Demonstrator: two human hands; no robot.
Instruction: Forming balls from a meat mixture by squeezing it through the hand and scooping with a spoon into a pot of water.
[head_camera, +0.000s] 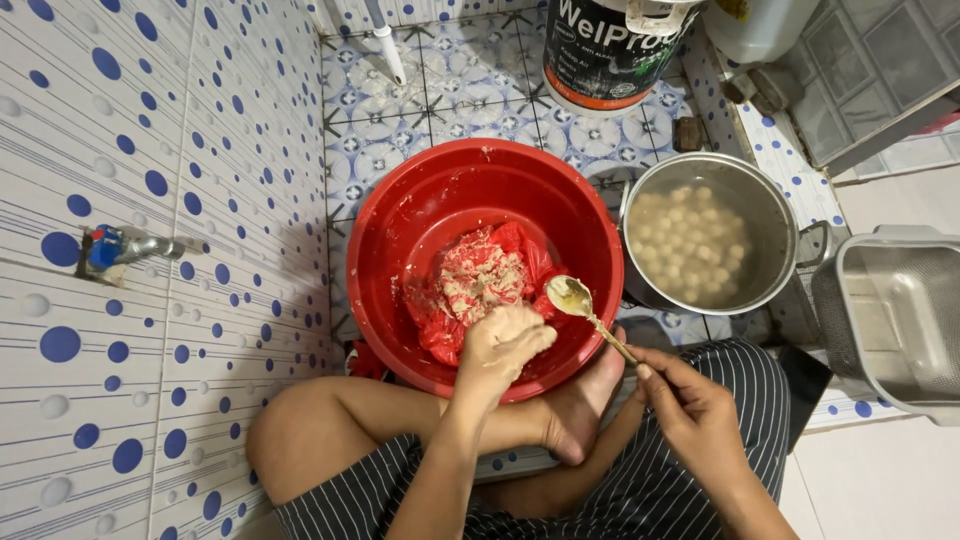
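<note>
A big red plastic basin (400, 215) stands on the tiled floor in front of my crossed legs. Inside it lies a red plastic bag (525, 250) smeared with pale paste (482, 275). My left hand (500, 350) is over the basin's near side, closed around a lump of the same pale paste. My right hand (692, 410) holds a metal spoon (575, 298) by its handle; the spoon's bowl, with a little paste in it, hovers over the basin just right of my left hand.
A steel pot (780, 215) of cloudy water with several pale balls stands to the right of the basin. Further right is a metal mesh basket (890, 320). A black paint bucket (605, 50) stands behind, a wall tap (120, 248) at left.
</note>
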